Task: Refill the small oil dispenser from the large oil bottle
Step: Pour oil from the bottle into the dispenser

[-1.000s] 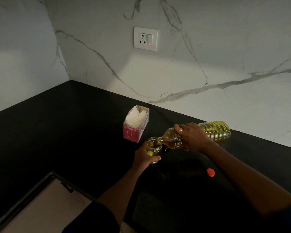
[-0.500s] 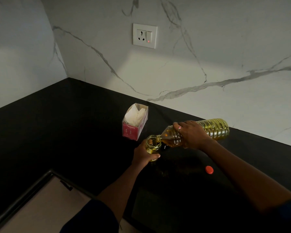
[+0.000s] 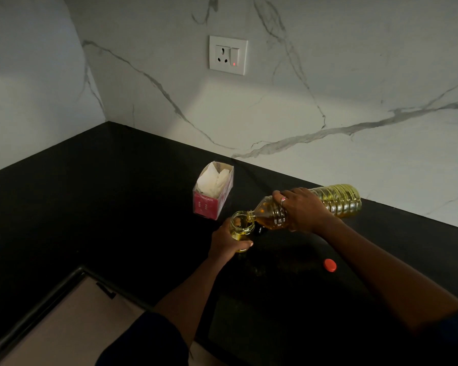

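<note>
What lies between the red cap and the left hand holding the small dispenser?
Between the red cap and left hand only bare black countertop shows, in the head view.

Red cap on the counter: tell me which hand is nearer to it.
Right. The right hand, gripping the large oil bottle, is just beyond the red cap and slightly left of it; the left hand, holding the small oil dispenser, sits farther away to the cap's left.

**Black corner counter, few things on it**

A glossy black stone countertop (image 3: 117,207) fills the corner. On it stand an open pink cardboard box of white tissues (image 3: 209,204) and, well apart, a small round red plastic cap (image 3: 330,265). Between them is a small clear glass oil dispenser (image 3: 241,228); whether it touches the surface cannot be told.
</note>
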A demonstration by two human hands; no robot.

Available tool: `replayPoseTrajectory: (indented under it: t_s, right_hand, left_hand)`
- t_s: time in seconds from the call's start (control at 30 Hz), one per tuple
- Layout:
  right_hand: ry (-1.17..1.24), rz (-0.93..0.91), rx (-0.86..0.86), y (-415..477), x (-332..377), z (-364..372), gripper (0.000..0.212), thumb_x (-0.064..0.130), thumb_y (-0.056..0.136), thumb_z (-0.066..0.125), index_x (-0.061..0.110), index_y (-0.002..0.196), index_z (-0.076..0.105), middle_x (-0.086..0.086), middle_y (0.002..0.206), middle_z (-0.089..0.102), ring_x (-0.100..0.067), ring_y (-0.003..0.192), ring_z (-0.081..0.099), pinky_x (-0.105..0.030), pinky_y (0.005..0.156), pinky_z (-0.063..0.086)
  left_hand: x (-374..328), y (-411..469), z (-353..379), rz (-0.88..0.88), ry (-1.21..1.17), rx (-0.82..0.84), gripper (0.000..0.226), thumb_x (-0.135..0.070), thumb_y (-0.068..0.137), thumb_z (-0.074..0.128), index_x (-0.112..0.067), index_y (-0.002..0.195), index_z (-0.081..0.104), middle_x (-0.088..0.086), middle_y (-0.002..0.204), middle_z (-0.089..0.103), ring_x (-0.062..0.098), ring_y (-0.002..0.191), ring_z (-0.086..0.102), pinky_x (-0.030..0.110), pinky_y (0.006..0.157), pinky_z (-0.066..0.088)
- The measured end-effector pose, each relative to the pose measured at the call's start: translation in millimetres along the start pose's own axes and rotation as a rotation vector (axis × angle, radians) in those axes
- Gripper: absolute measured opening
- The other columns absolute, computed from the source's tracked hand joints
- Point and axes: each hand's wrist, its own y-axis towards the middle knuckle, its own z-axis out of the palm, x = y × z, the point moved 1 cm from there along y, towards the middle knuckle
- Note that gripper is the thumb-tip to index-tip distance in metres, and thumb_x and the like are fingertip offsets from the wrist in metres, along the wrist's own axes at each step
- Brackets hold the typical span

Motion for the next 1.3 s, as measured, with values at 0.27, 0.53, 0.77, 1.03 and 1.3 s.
replayPoseTrajectory:
  t_s: [0.27, 0.53, 0.77, 1.03, 1.3]
  right_hand:
    - [-0.01, -0.005, -0.002, 2.2, -0.6, 1.4, 0.095, 0.043, 0.071, 0.075, 0.017, 0.144, 0.021, -0.007, 0.138, 0.045, -0.025, 0.124, 0.045, -0.037, 0.108, 0.03]
    - [-0.002, -0.005, -0.009, 2.3, -1.3, 3.5, 0.094, 0.044, 0.07, 0.075, 0.017, 0.143, 0.023, -0.006, 0.135, 0.047, -0.025, 0.121, 0.047, -0.037, 0.107, 0.031]
    - [-0.027, -0.01, -0.004, 2.5, -1.2, 2.1, 0.095, 0.043, 0.07, 0.076, 0.017, 0.144, 0.022, -0.006, 0.137, 0.046, -0.024, 0.123, 0.046, -0.037, 0.107, 0.031]
    - [-0.017, -0.008, 0.011, 3.9, -1.5, 1.5, 0.095, 0.042, 0.071, 0.076, 0.017, 0.144, 0.02, -0.007, 0.139, 0.044, -0.025, 0.126, 0.043, -0.038, 0.109, 0.029]
    - [-0.013, -0.015, 0.005, 4.9, -2.3, 2.9, 0.096, 0.044, 0.07, 0.076, 0.018, 0.144, 0.021, -0.007, 0.138, 0.045, -0.025, 0.125, 0.044, -0.038, 0.108, 0.03]
  left_hand:
    - [-0.7, -1.0, -1.0, 0.007, 0.005, -0.007, 0.076, -0.021, 0.062, 0.084, -0.019, 0.129, 0.048, 0.001, 0.126, 0.058, 0.017, 0.12, 0.052, 0.019, 0.09, 0.037]
    - [-2.4, -1.4, -0.6, 0.0, 0.023, -0.012, 0.075, -0.022, 0.063, 0.083, -0.02, 0.129, 0.047, 0.0, 0.126, 0.057, 0.017, 0.121, 0.051, 0.02, 0.091, 0.038]
    - [-2.7, -1.5, -0.8, 0.002, 0.021, -0.005, 0.075, -0.02, 0.064, 0.083, -0.018, 0.13, 0.046, 0.001, 0.128, 0.056, 0.017, 0.122, 0.05, 0.018, 0.089, 0.035]
    - [-1.7, 0.1, 0.1, -0.015, 0.015, -0.005, 0.079, -0.022, 0.062, 0.084, -0.02, 0.131, 0.046, 0.001, 0.129, 0.055, 0.017, 0.123, 0.05, 0.026, 0.098, 0.04]
    - [-0.3, 0.8, 0.1, -0.001, 0.015, -0.003, 0.075, -0.021, 0.063, 0.084, -0.02, 0.129, 0.047, 0.0, 0.127, 0.057, 0.017, 0.121, 0.051, 0.026, 0.097, 0.041]
